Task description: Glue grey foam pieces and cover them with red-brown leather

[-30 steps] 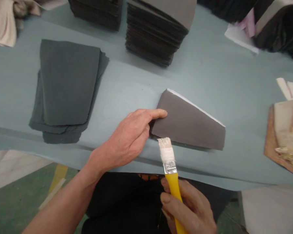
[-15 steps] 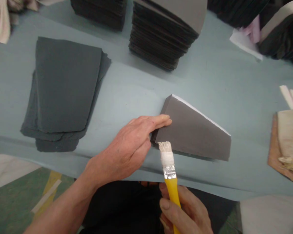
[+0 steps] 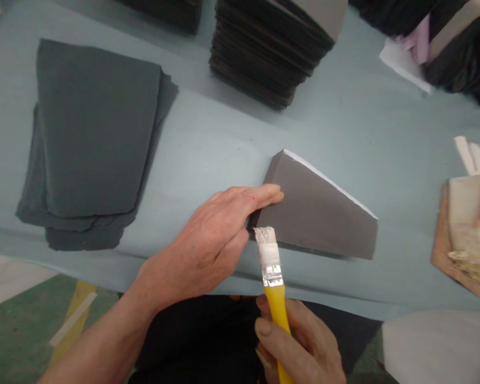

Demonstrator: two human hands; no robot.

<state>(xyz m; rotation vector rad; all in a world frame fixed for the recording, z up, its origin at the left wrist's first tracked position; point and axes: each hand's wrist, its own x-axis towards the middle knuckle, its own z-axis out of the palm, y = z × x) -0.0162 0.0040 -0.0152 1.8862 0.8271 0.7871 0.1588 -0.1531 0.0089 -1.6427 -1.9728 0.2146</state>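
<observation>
A grey wedge-shaped piece (image 3: pixel 318 210) with a white far edge lies flat on the pale blue table (image 3: pixel 224 144). My left hand (image 3: pixel 212 240) rests at its left end, fingers stretched flat and the fingertips pressing on its corner. My right hand (image 3: pixel 300 346) is closed round the yellow handle of a paintbrush (image 3: pixel 272 280). The brush's white-coated bristles touch the near left edge of the grey piece, just right of my left thumb.
A pile of dark grey sheets (image 3: pixel 92 138) lies at the left. A tall stack of black pieces (image 3: pixel 268 48) stands behind. At the right edge sits a brown board (image 3: pixel 444 245) smeared with pale paste. More dark stacks (image 3: pixel 460 48) fill the far right corner.
The view has shifted slightly. The brush tip has stayed at the near left edge of the grey piece, nudging a little left. My left hand has kept its place on the corner.
</observation>
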